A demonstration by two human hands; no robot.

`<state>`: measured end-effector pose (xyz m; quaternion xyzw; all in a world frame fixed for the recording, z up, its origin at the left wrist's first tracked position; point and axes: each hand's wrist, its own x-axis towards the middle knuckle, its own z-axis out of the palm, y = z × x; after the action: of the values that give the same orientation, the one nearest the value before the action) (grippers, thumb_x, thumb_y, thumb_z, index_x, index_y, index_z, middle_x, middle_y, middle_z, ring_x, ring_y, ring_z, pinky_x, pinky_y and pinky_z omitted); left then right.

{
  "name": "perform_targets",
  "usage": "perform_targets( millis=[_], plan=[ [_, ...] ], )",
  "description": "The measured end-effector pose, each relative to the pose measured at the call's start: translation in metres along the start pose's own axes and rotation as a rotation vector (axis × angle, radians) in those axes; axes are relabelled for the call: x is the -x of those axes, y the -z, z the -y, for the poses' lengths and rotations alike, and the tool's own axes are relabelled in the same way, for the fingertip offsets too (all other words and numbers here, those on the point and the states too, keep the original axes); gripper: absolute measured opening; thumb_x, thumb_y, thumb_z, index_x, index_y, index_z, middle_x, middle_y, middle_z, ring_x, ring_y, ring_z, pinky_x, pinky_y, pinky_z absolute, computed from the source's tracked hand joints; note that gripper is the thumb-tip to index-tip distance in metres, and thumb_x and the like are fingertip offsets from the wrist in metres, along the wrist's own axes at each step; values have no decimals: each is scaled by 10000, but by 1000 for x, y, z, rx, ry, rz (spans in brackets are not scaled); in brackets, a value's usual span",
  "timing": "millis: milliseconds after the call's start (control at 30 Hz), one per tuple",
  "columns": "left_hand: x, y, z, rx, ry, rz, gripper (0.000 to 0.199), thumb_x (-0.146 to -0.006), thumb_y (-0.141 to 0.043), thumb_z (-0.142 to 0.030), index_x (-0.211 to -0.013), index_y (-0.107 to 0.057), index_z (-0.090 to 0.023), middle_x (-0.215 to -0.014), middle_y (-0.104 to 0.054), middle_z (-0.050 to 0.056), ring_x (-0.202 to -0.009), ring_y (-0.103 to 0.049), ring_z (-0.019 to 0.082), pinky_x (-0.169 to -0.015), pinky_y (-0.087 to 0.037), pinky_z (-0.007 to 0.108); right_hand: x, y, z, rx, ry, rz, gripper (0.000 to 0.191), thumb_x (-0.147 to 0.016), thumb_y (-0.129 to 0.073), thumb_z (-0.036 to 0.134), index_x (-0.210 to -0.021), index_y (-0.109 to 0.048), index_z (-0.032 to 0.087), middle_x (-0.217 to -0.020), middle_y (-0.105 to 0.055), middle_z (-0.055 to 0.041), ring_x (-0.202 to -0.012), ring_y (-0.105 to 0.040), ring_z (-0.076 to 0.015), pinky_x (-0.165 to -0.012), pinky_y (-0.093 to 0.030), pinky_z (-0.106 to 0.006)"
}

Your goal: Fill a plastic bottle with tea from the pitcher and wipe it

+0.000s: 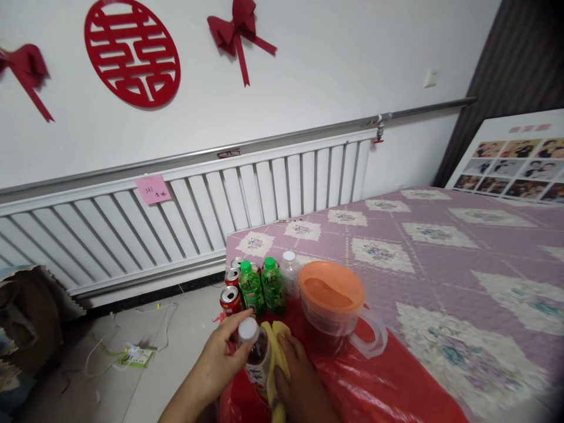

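A bottle with a white cap, dark contents and a printed label stands on a red plastic sheet. Fingers and thumb of my left hand close around its upper part, just below the cap. On the bottle's right side, my right hand grips a folded yellow cloth and presses it against the bottle. Just behind are two green bottles with green caps, and a clear white-capped bottle. Several red cans stand to their left.
A clear plastic jug with an orange lid and a handle stands right of my hands. Purple patterned cloth covers the surface beyond. A white radiator runs along the wall. Cords and a green packet lie on the floor.
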<state>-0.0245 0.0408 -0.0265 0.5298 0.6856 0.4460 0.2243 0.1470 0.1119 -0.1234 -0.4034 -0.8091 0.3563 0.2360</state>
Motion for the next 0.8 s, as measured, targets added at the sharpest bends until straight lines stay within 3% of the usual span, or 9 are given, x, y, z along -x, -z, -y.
perform_targets(
  millis=[100,233,333,433,600,700,800],
  plan=[
    [2,-2,1,52,58,-61,480,-708,-640,-286,-1182,-657,-210,-1198,-684,87,-945,-645,226,-845,-530,367,4,8,11,-6,52,-54,594,-860,-441,201,-1447,-429,113,-1514,-409,-182,-1398,-399,-285,-1146,-358,-470],
    [5,-10,3,75,107,-150,421,-682,-665,-291,-1090,-660,-190,-1005,-705,52,-848,-643,211,-762,-542,335,14,11,22,-6,212,-200,562,-899,-438,220,-1460,-407,193,-1521,-397,-124,-1399,-401,-245,-1133,-392,-407],
    [5,-15,2,72,103,-178,368,-700,-663,-290,-1055,-652,-194,-936,-690,30,-777,-631,191,-707,-539,313,19,7,26,47,340,-305,529,-897,-469,220,-1426,-461,216,-1516,-398,-124,-1384,-419,-281,-1098,-435,-405],
    [4,-15,1,52,74,-206,343,-696,-671,-271,-1030,-658,-194,-932,-687,27,-762,-621,184,-708,-527,305,16,4,27,97,355,-339,514,-890,-479,193,-1402,-501,236,-1513,-403,-130,-1368,-439,-304,-1068,-467,-428],
    [3,-15,6,25,41,-179,335,-711,-668,-254,-1039,-654,-193,-1016,-693,42,-824,-626,185,-746,-499,290,1,5,23,94,198,-214,507,-899,-444,157,-1396,-518,225,-1512,-435,-114,-1384,-423,-268,-1115,-416,-427],
    [3,-15,10,3,56,-171,353,-717,-668,-261,-1062,-642,-188,-1041,-679,50,-811,-617,183,-739,-490,297,-6,4,17,129,92,-52,506,-880,-427,122,-1370,-551,158,-1472,-488,-158,-1352,-469,-280,-1105,-423,-425],
    [3,-15,12,-4,69,-168,373,-715,-671,-261,-1079,-632,-189,-1021,-670,43,-798,-609,182,-738,-488,302,-9,5,13,155,64,15,506,-868,-423,112,-1354,-563,122,-1458,-499,-182,-1349,-473,-291,-1113,-409,-430]
  ],
)
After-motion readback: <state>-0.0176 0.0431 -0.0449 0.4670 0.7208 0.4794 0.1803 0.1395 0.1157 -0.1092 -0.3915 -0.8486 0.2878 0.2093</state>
